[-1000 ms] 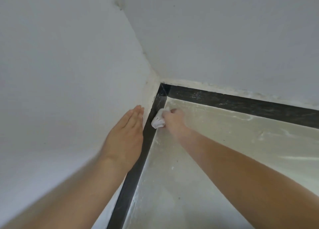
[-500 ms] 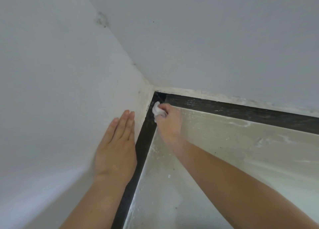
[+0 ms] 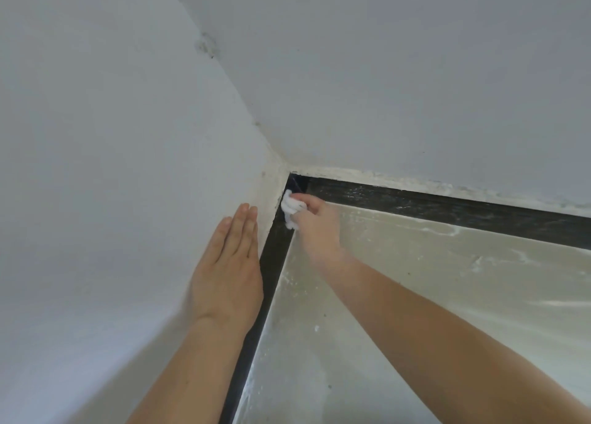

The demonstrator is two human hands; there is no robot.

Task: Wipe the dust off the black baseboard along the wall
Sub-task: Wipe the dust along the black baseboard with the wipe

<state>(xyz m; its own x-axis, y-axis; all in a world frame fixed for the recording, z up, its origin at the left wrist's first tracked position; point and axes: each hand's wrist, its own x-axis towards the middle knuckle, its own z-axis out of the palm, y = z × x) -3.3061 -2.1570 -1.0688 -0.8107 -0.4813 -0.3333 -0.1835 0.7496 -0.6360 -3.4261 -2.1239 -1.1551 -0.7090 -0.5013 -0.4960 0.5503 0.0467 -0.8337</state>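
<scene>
The black baseboard runs along two white walls and meets in a corner. Its left run [image 3: 271, 263] looks dark and smooth, while its back run [image 3: 447, 204] carries pale dust streaks. My right hand [image 3: 316, 225] is closed around a small crumpled white cloth [image 3: 290, 207] and presses it on the left run just below the corner. Flat against the left wall, beside the baseboard, rests my left hand [image 3: 228, 263] with fingers together and nothing in it.
A pale, glossy floor [image 3: 415, 279] with white dust smears fills the right and bottom. The left wall [image 3: 112, 167] and the back wall [image 3: 399, 87] close off the corner. A small dark smudge [image 3: 206, 44] marks the wall joint higher up.
My right hand has slid the cloth up the left run, closer to the corner. My left hand stays flat on the left wall.
</scene>
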